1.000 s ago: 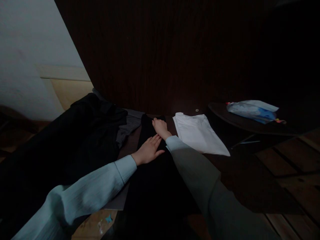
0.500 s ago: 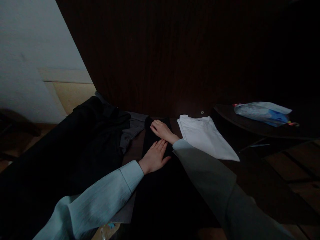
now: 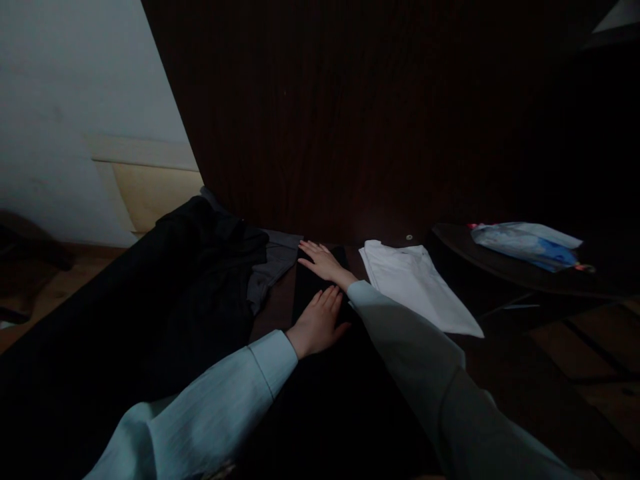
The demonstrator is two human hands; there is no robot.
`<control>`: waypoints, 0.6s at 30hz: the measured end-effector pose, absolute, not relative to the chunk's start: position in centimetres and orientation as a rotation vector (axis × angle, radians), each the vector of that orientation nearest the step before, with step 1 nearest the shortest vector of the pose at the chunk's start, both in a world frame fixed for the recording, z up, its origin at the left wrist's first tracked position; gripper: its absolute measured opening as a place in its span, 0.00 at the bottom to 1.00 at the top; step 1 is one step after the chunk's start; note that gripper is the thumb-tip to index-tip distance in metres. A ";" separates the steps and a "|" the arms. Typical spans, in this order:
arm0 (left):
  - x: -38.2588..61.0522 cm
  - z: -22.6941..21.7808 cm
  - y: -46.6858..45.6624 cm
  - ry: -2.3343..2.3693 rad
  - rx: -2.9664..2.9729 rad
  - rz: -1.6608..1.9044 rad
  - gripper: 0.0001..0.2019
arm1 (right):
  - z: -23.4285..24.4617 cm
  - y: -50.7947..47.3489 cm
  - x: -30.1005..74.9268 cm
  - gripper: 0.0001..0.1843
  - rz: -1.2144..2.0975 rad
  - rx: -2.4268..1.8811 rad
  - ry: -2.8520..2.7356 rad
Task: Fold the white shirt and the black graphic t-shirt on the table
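- My left hand [image 3: 320, 322] lies palm down on the black garment [image 3: 320, 373], fingers [image 3: 331, 298] straight and close together, gripping nothing; the pale blue sleeve [image 3: 210, 407] runs back toward me
- The black garment sits as a long dark strip down the middle of the bench [image 3: 273, 303], running from near my body out to the dark wooden panel [image 3: 350, 120]; its near end is lost in shadow and I cannot make out its edges there
- My right hand [image 3: 323, 261] rests just beyond the left one, flat at the far end of the strip, fingers spread a little and open, nothing pinched between them
- Judgement: flattening goes best with both palms kept low and pressure even, stroking outward from the centre line so creases run off the edge rather than bunch under the wrist
- Judgement: in this dim light black cloth hides folds, so feel for ridges with the palm rather than trust the eye
- Left of the strip, a heap of dark clothing [image 3: 200, 280] with a grey piece [image 3: 273, 263] touching or nearly touching the strip's far left edge; best kept from creeping over it
- Right of the strip, near but apart, a folded white garment [image 3: 415, 283]
- Farther right, a blue and white plastic packet [image 3: 525, 243] on a dark round table [image 3: 500, 267]
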State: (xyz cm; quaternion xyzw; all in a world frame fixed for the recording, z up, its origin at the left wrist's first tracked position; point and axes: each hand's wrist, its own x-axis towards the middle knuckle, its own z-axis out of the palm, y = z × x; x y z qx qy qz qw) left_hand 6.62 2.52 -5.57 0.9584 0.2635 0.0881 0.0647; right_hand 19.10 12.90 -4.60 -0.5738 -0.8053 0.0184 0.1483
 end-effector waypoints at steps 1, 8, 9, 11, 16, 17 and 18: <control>6.6 -5.6 2.5 0.797 2.895 0.270 0.31 | -4.4 12.5 19.1 0.23 -0.003 -1.663 -2.255; 6.5 -6.1 2.5 0.791 2.919 0.320 0.31 | -4.1 9.8 20.7 0.14 -0.246 -2.206 -1.701; 6.5 -6.1 2.5 0.788 2.923 0.313 0.31 | -4.2 9.8 20.9 0.14 -0.245 -2.259 -1.689; 6.5 -5.9 2.5 0.784 2.921 0.288 0.31 | -4.1 10.1 21.1 0.14 -0.249 -2.324 -1.667; 6.5 -5.3 2.6 0.781 2.892 0.213 0.31 | -3.9 10.7 21.0 0.17 -0.180 -2.327 -1.683; 6.5 -5.3 2.7 0.781 2.892 0.220 0.31 | -3.9 10.5 21.1 0.17 -0.138 -2.298 -1.712; 6.5 -5.2 2.7 0.783 2.892 0.233 0.31 | -3.9 10.3 21.2 0.18 -0.083 -2.257 -1.752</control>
